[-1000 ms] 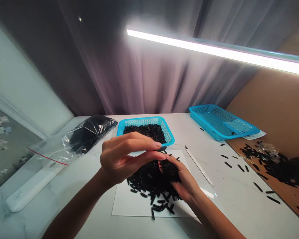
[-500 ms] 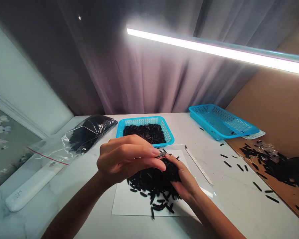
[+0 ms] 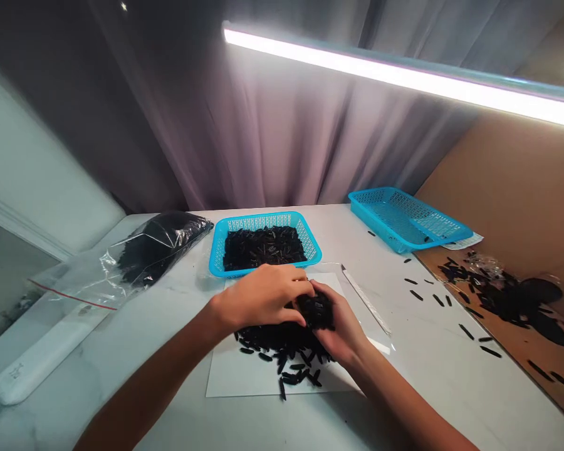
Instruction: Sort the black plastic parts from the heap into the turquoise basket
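My right hand (image 3: 341, 326) is cupped round a handful of small, slim black pieces (image 3: 317, 310) that look like hair clips. Over it bends my left hand (image 3: 267, 295), its thumb and fingertips on the near side of that handful; the exact piece between them is hidden. Below both hands, a loose heap of the same black clips (image 3: 282, 344) covers part of a white sheet (image 3: 235, 379). Just behind the hands stands a blue basket (image 3: 313, 254) filled with more dark clips (image 3: 267, 244).
A clear zip bag (image 3: 155, 247) of black material lies at left, beside a long white object (image 3: 42, 357). Another blue basket (image 3: 380, 228) stands back right. Loose clips and black pieces (image 3: 517, 307) lie on a brown board. A thin white strip (image 3: 366, 300) is right of the sheet.
My left hand has come down and turned over, its fingers now at the handful in my right hand. The clip seen between its fingertips is no longer visible. The view has tilted down slightly.
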{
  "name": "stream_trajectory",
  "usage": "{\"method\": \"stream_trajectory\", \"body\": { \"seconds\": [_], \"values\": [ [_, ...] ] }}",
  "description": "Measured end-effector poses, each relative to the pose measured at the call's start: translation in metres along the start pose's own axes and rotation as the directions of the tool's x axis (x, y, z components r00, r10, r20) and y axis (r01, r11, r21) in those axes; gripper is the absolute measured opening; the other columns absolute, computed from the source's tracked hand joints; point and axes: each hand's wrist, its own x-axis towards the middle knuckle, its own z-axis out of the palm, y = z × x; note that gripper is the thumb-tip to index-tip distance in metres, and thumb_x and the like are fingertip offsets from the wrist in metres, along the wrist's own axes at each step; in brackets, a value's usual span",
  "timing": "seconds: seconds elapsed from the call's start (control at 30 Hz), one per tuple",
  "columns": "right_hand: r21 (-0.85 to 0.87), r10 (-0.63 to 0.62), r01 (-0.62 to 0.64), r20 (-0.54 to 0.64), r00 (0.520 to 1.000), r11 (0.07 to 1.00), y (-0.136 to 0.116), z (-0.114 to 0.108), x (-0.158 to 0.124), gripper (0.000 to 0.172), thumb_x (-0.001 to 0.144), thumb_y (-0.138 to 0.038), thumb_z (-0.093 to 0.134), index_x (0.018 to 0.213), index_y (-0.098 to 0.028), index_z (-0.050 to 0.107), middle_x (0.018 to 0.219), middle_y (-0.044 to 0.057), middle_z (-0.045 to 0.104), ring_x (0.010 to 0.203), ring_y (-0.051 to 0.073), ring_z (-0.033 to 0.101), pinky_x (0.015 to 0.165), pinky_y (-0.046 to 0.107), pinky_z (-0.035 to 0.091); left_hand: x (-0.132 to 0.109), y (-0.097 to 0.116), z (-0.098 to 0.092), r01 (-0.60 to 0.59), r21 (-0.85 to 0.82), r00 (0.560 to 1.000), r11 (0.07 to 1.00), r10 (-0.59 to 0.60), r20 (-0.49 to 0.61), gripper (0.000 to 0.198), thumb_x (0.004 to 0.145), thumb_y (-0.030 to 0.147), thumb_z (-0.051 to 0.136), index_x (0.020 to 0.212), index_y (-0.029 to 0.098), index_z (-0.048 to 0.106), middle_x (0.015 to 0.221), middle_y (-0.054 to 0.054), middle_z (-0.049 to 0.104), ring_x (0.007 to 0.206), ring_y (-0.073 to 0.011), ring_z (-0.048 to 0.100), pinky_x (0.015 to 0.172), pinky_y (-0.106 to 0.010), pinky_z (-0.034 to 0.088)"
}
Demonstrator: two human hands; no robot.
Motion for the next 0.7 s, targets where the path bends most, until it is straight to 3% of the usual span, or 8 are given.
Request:
{"method": "stream_trajectory", "body": {
  "seconds": [0.1, 0.23, 0.43, 0.7],
  "values": [
    [0.032, 0.028, -0.028, -0.009, 1.0, 0.999, -0.001, 0.001, 0.0, 0.024, 0.09, -0.013, 0.056, 0.073, -0.012, 0.073, 0.064, 0.003, 0.071, 0.055, 0.014, 0.066, 0.055, 0.023, 0.06, 0.004, 0.0, 0.011, 0.007, 0.034, 1.0, 0.999, -0.007, -0.009, 0.011, 0.087, 0.013, 0.072, 0.097, 0.014, 0.071, 0.099, -0.007, 0.072, 0.092, -0.0217, 0.069, 0.077, -0.032, 0.054],
    [0.053, 0.04, -0.041, 0.002, 0.999, 0.998, -0.002, 0.003, 0.001, 0.025, 0.092, -0.011, 0.054, 0.076, -0.011, 0.073, 0.072, 0.006, 0.074, 0.065, 0.016, 0.071, 0.065, 0.026, 0.064, 0.003, -0.01, 0.007, 0.005, -0.128, 0.984, 0.992, -0.028, -0.175, 0.007, 0.088, 0.011, 0.071, 0.094, 0.015, 0.074, 0.09, -0.004, 0.075, 0.085, -0.0167, 0.07, 0.079, -0.029, 0.055],
    [0.078, 0.068, -0.066, -0.021, 0.997, 0.995, -0.001, 0.002, 0.003, 0.015, 0.089, -0.009, 0.059, 0.083, -0.01, 0.072, 0.082, 0.01, 0.077, 0.075, 0.017, 0.075, 0.079, 0.028, 0.065, 0.001, -0.006, -0.005, 0.002, -0.453, 0.907, 0.891, -0.193, -0.375, 0.014, 0.082, 0.013, 0.078, 0.096, 0.014, 0.075, 0.093, -0.004, 0.078, 0.084, -0.0133, 0.073, 0.078, -0.024, 0.062],
    [0.068, 0.061, -0.063, 0.033, 0.998, 0.996, -0.001, -0.001, 0.003, 0.014, 0.09, -0.011, 0.06, 0.084, -0.009, 0.072, 0.084, 0.012, 0.077, 0.076, 0.017, 0.075, 0.082, 0.028, 0.064, -0.002, 0.01, -0.017, -0.122, -0.472, 0.797, 0.873, -0.197, -0.571, 0.022, 0.072, 0.014, 0.087, 0.091, 0.012, 0.075, 0.083, -0.003, 0.077, 0.074, -0.0106, 0.073, 0.071, -0.018, 0.064]
  ]
}}
